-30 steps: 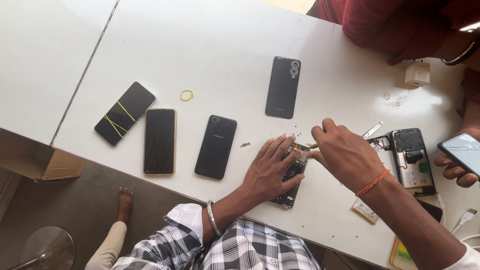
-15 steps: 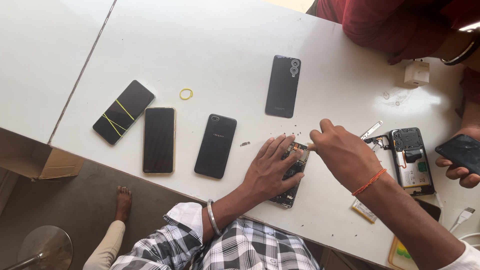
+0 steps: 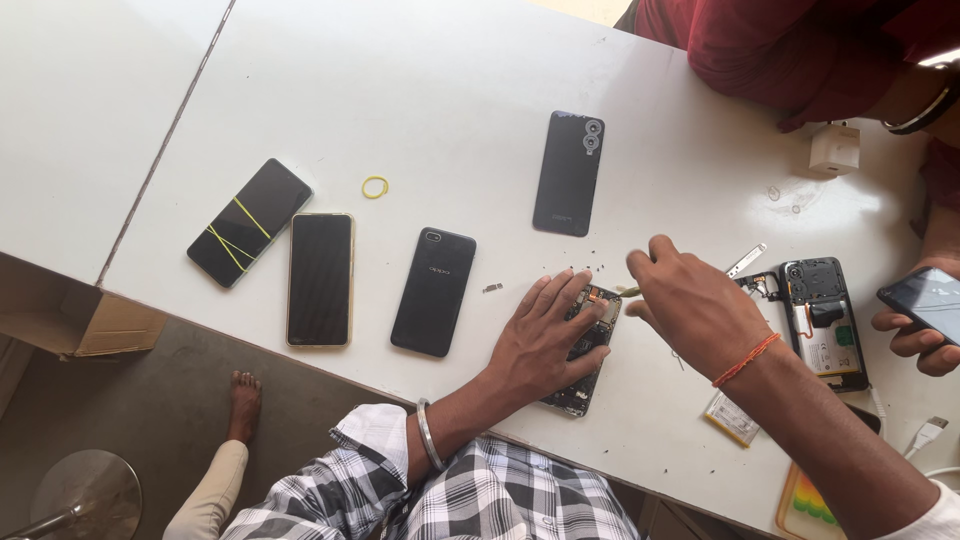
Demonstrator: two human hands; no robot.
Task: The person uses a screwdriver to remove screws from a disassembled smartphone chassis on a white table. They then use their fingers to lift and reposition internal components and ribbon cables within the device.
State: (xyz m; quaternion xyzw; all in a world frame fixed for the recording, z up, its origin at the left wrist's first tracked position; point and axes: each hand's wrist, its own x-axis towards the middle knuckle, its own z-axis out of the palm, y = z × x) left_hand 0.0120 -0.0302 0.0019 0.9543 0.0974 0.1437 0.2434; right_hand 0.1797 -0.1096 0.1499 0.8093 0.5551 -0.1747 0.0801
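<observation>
My left hand (image 3: 552,335) lies flat with fingers spread on an opened phone (image 3: 577,390) near the table's front edge, pinning it down. Only the phone's lower end and a bit of circuit board show. My right hand (image 3: 692,305), with an orange thread at the wrist, is closed around a thin tool (image 3: 629,292). The tool's tip points at the top of the opened phone, just beyond my left fingertips.
Left of my hands lie a dark phone (image 3: 433,291), a gold-rimmed phone (image 3: 320,279) and a phone wrapped in yellow bands (image 3: 248,222). A camera-backed phone (image 3: 568,173) and a yellow rubber band (image 3: 375,187) lie further back. Another opened phone (image 3: 826,318) sits right, where another person's hand (image 3: 915,335) holds a phone.
My right hand has shifted slightly with the tool near the opened phone. The other person's phone at the right edge has tilted and moved a little. My left hand stays put.
</observation>
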